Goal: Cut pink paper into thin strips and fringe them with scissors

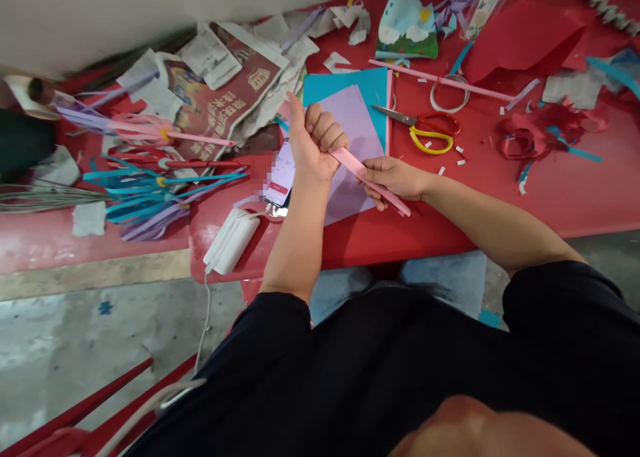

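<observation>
Your light is moderate and fairly even, its source out of view. A pale sheen washes both ends of the red surface [360,245], and dull glare lightens the floor [125,320] at lower left. A soft-edged shadow dims the purple sheet [357,120] beside your left hand [317,140]. Your black shirt [390,363] sinks into near-featureless dark. The phone [280,173] glows, its digits smeared, with coarse pixelation just left of it. Wide-angle stretch swells your sleeves; the upper-right corner looks soft, and the bottom edge blurs heavily.
</observation>
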### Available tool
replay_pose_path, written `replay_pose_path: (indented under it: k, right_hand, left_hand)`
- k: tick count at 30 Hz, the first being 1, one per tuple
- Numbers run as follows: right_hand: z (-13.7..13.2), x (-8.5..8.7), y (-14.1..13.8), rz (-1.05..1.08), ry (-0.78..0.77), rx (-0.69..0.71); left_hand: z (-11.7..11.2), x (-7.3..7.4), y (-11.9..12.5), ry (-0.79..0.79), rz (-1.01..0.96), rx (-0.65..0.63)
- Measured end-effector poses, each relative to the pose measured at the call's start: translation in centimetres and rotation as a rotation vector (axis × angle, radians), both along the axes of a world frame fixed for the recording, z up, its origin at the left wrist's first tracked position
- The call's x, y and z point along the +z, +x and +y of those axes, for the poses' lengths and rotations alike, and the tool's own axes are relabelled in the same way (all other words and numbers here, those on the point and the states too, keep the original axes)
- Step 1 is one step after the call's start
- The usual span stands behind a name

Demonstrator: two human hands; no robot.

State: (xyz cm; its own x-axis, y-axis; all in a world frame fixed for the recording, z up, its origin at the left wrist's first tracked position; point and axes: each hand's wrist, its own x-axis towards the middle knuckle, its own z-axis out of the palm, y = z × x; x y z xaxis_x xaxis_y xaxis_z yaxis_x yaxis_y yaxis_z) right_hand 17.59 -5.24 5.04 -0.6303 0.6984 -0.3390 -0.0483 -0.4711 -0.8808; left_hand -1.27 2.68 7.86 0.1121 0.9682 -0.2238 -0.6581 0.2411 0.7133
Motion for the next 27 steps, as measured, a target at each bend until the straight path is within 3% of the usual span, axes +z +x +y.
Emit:
replay_pose_path:
  k: [5, 9, 11, 13, 16, 22, 27]
  right_hand:
    - [0.1, 0.0, -0.4, -0.044, 0.036, -0.102]
    - [0.5, 0.1, -0.1, -0.024, 0.086, -0.218]
    - [0.8, 0.1, 0.2, -0.02, 0.12, -0.288]
    - [1.1, 0.1, 0.5, -0.017, 0.159, -0.354]
    - [1.4, 0.2, 0.9, -0.018, 0.212, -0.405]
    - [1.2, -0.2, 0.5, -0.208, 0.302, -0.392]
    - [0.5, 0.1, 0.7, -0.453, 0.58, -0.366]
  left_hand:
    - [-0.3, -0.1, 0.6, 0.055, 0.055, -0.049]
    - [-1.4, -0.7, 2.5, 0.05, -0.037, -0.048]
    - [-2.2, -1.4, 3.5, 0.051, 0.134, -0.075]
    - [-2.9, -2.2, 4.2, 0.097, 0.346, -0.182]
    - [-3.6, -3.0, 4.9, 0.148, 0.469, -0.302]
    - [-4.2, -3.5, 5.5, 0.181, 0.58, -0.224]
    - [-4.3, -4.2, 5.4, 0.409, 0.584, -0.207]
